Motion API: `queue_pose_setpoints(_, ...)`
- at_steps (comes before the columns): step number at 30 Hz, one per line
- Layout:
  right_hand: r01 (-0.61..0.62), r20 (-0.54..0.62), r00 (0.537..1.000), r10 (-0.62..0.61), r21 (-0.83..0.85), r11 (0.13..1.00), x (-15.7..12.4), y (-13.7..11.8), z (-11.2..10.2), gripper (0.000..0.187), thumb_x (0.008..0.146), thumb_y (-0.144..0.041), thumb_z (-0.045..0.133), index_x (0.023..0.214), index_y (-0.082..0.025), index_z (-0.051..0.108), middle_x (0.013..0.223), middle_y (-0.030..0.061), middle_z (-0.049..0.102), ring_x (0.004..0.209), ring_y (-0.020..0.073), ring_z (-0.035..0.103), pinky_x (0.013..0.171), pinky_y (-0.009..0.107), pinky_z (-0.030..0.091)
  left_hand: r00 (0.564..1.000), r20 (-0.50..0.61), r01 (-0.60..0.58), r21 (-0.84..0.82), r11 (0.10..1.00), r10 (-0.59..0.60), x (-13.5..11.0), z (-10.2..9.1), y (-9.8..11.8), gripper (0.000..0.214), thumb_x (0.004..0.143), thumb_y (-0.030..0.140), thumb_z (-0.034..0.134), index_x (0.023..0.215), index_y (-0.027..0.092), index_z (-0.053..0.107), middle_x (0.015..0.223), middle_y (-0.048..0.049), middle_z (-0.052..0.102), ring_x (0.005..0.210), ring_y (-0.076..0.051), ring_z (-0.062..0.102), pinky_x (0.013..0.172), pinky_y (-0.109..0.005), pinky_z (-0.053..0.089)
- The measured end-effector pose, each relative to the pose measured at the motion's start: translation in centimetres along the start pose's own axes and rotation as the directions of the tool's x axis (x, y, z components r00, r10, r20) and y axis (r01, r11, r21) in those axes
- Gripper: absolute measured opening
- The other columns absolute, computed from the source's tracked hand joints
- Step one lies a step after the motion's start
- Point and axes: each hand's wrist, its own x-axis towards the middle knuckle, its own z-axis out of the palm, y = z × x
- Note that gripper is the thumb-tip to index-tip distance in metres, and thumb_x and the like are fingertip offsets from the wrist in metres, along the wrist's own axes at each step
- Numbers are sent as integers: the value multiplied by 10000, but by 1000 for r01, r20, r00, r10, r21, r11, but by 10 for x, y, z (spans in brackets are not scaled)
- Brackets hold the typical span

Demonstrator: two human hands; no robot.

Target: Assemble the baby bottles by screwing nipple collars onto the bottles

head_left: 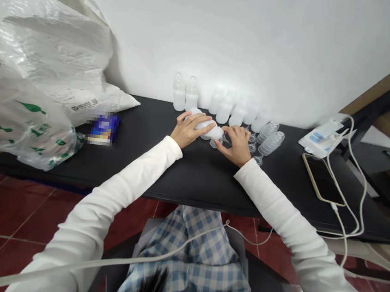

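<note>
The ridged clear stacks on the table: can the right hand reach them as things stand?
Probably yes: the clear stacks are just right of the right hand, with small clear pieces between, though it is at the white bottle's end.

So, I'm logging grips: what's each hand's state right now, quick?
Left hand: closed, holding a white, rounded, plastic-looking bottle.
Right hand: half-curled at the bottle's end; whether it grips cannot be told.

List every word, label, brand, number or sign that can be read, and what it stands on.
No text reads clearly.
Green print on the plastic bag: too blurred.
Label on the white sack: too small.
Blue packet: pixelated, unreadable.
White device: too small to tell.
Bottles: no lettering visible.
</note>
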Motion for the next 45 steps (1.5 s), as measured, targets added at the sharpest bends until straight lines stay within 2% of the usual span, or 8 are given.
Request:
queue_pose_setpoints(10,-65,25,998,62,137,988,0,-1,5,342,941,-488,506,1109,-224,643,940,63,598,917,248,529,882,408,331,999,-20,-25,66,997,27,1,-1,3,392,966,216,519,1298,399,620,1258,-19,728,1208,-191,641,1074,-454,403)
queue_pose_setpoints(20,-83,67,995,67,261,962,1,-4,2,411,976,-558,434,1072,-224,653,933,63,601,932,245,528,879,412,349,1000,7,22,-13,1000,-22,-1,2,1,300,1000,278,514,1226,440,626,1193,13,753,1177,-187,667,1091,-481,393)
queue_pose_setpoints(24,-108,19,994,106,210,972,0,-6,1,434,1003,-550,377,1075,-227,657,969,77,604,954,250,533,892,426,353,998,-10,62,-32,998,-62,-2,2,-2,334,1008,261,492,1254,452,614,1228,11,739,1208,-188,650,1132,-483,347)
queue_pose_setpoints(27,-122,-49,991,125,52,991,4,0,-7,444,1038,-468,289,1089,-229,660,1058,108,597,1043,284,523,938,466,340,997,-43,66,-13,998,-67,-2,1,-6,369,1008,242,474,1289,446,598,1240,6,731,1238,-184,630,1142,-471,328)
queue_pose_setpoints(32,-421,-240,897,371,-207,883,15,20,-35,387,1016,-382,324,1141,-158,614,1215,204,522,1140,360,481,946,548,338,995,-70,77,15,997,-76,-1,1,-9,393,980,195,492,1287,413,605,1254,-8,723,1258,-194,612,1133,-461,312)
queue_pose_setpoints(36,-570,-304,818,488,-320,757,17,32,-56,317,945,-281,437,1176,-106,565,1306,262,485,1151,374,466,944,564,365,992,-104,86,90,992,-76,1,2,-5,425,951,142,487,1264,391,631,1232,-9,735,1225,-177,623,1084,-425,344)
queue_pose_setpoints(40,-640,-312,768,559,-352,683,12,47,-54,280,905,-257,482,1126,-98,547,1266,279,495,1114,379,488,890,570,421,990,-98,107,76,991,-100,3,-1,-1,481,922,107,486,1271,398,642,1246,-12,728,1219,-198,620,1064,-439,334)
queue_pose_setpoints(45,-618,-350,779,521,-281,735,8,68,-44,199,928,-279,465,1053,-139,530,1145,216,514,1063,341,509,845,535,464,985,-37,169,13,985,-169,4,-7,2,485,918,126,494,1302,385,636,1287,-44,701,1234,-252,596,1056,-476,304)
